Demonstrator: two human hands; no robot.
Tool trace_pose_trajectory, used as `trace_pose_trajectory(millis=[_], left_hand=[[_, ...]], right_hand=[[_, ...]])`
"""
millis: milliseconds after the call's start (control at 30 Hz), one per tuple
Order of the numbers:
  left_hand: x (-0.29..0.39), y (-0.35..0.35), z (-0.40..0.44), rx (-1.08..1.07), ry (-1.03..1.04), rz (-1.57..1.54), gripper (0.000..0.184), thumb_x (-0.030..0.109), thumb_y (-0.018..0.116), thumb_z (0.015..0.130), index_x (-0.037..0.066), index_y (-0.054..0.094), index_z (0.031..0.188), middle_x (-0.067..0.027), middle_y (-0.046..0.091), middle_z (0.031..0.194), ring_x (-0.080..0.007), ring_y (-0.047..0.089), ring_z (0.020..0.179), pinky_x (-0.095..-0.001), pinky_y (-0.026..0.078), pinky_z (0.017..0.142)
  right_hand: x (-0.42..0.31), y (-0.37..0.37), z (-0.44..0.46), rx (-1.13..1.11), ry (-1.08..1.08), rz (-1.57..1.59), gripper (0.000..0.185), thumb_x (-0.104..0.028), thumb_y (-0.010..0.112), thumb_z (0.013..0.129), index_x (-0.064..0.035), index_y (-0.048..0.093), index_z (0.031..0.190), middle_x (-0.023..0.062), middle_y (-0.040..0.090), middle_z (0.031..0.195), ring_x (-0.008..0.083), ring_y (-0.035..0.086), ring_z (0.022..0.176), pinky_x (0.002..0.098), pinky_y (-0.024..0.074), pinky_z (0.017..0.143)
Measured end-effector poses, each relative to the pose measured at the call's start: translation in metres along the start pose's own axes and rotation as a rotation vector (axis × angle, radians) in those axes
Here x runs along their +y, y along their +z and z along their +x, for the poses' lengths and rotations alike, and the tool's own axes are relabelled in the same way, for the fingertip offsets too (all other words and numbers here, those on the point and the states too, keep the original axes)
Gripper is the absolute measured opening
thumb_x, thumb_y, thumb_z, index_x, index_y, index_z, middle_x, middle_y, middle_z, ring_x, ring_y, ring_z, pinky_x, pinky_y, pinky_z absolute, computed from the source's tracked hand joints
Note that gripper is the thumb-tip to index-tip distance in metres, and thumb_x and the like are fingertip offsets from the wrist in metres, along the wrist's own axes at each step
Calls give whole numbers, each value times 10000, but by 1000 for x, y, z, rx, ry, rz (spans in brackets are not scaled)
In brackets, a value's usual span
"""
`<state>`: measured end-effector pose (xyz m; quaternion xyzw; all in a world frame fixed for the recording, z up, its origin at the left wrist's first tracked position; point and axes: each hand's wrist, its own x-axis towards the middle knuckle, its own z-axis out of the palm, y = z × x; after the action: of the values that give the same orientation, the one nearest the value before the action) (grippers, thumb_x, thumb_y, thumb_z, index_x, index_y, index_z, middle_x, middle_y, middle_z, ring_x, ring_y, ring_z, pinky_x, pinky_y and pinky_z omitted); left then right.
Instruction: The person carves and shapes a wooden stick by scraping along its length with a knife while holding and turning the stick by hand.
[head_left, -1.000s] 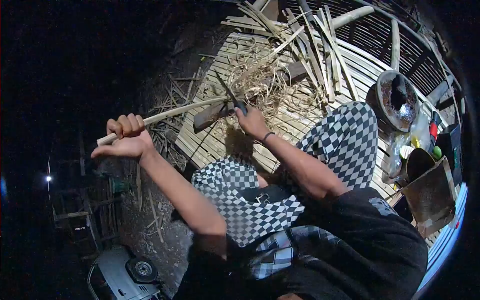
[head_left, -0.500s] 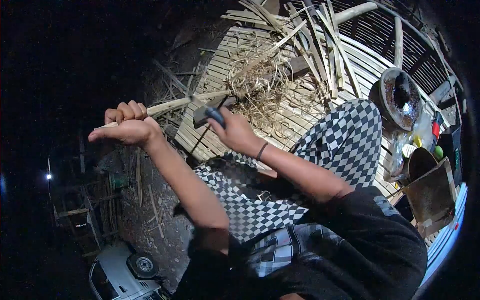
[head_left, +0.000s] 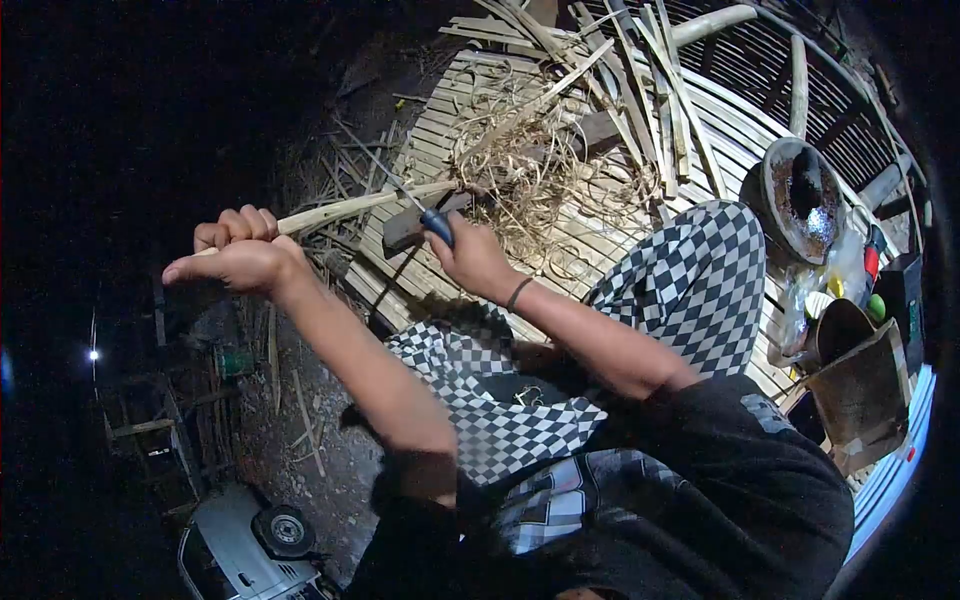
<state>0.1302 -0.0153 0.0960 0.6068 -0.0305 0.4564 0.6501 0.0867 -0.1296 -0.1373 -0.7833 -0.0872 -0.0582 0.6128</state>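
Note:
My left hand (head_left: pixel 240 250) is closed around one end of a pale bamboo strip (head_left: pixel 345 209), held out to the left. The strip's other end reaches over the slatted platform, beside the pile of shavings. My right hand (head_left: pixel 470 256) grips the dark handle of a knife (head_left: pixel 437 226). Its long thin blade points up and to the left, crossing the strip near the far end. Beneath the handle is a dark wooden block (head_left: pixel 403 231) at the platform's edge. Whether the blade touches the strip is hard to tell.
Curly shavings (head_left: pixel 520 170) cover the bamboo platform (head_left: pixel 415 165). Several split bamboo strips (head_left: pixel 672 110) lie at the back. To the right stand a round metal-looking vessel (head_left: pixel 797 200), plastic bags and a cardboard piece (head_left: pixel 860 405). A vehicle (head_left: pixel 235 540) is parked on the ground at lower left.
My left hand has shifted slightly left with the bamboo strip. The knife blade, blurred before, now shows clearly, slanting up and left across the strip.

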Motion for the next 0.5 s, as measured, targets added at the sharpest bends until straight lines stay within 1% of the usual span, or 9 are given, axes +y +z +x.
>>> trace_pose_trajectory(millis=[100,167,200,233,300,367,400,433,500], left_hand=[[0,-3,4,45,-22,-3,701,862,139,825,185,121,643,43,117,486,-84,78,439,-272,47,410],[-5,-6,9,75,-50,-28,697,859,126,826,185,118,645,42,115,490,-85,76,441,-272,42,410],[-6,-5,6,61,-19,-15,695,854,135,832,186,119,641,41,115,487,-84,74,441,-271,36,411],[-5,-4,5,63,-26,-11,695,854,135,832,186,119,641,41,115,487,-84,74,441,-271,36,411],[-2,-5,4,12,-1,-16,697,855,143,833,186,120,638,42,120,481,-85,69,444,-271,34,415],[-1,-7,5,5,-9,-22,697,854,145,834,186,121,637,42,121,479,-85,68,444,-272,33,418],[0,-8,5,-9,-19,-32,697,853,147,836,185,121,636,42,122,477,-85,67,444,-272,31,420],[1,-10,6,-9,-17,-29,697,853,147,836,185,121,636,42,122,477,-85,67,444,-272,31,420],[0,-17,9,21,-34,-31,699,853,144,835,184,125,635,42,122,475,-85,63,447,-276,34,422]], right_hand=[[-17,-10,-1,19,-3,39,332,-314,615,925,-10,521,1018,255,605,651,483,608,646,536,482,578],[-41,-21,-3,-62,-26,55,337,-316,622,920,-15,516,1030,260,602,653,480,608,649,533,482,585],[-56,-29,-4,-154,-41,9,342,-323,618,921,-21,507,1036,252,605,650,465,613,627,531,485,571],[-56,-26,-6,-158,-33,8,342,-323,618,921,-21,507,1036,252,605,650,465,613,627,531,485,571],[-55,-22,-6,-101,-227,6,348,-338,605,928,-27,499,1041,250,603,647,453,615,610,526,489,561],[-24,-7,3,-125,-187,-32,358,-352,601,927,-22,506,1030,245,617,668,447,620,613,524,495,562],[3,4,11,-57,-52,-73,361,-355,606,923,-19,513,1018,241,622,672,448,622,613,522,496,562],[8,3,15,12,84,-114,364,-358,611,919,-16,521,1005,237,628,677,448,623,614,520,498,561],[18,0,12,-34,81,-139,398,-367,597,922,5,517,1040,258,635,696,462,628,646,538,507,591]])
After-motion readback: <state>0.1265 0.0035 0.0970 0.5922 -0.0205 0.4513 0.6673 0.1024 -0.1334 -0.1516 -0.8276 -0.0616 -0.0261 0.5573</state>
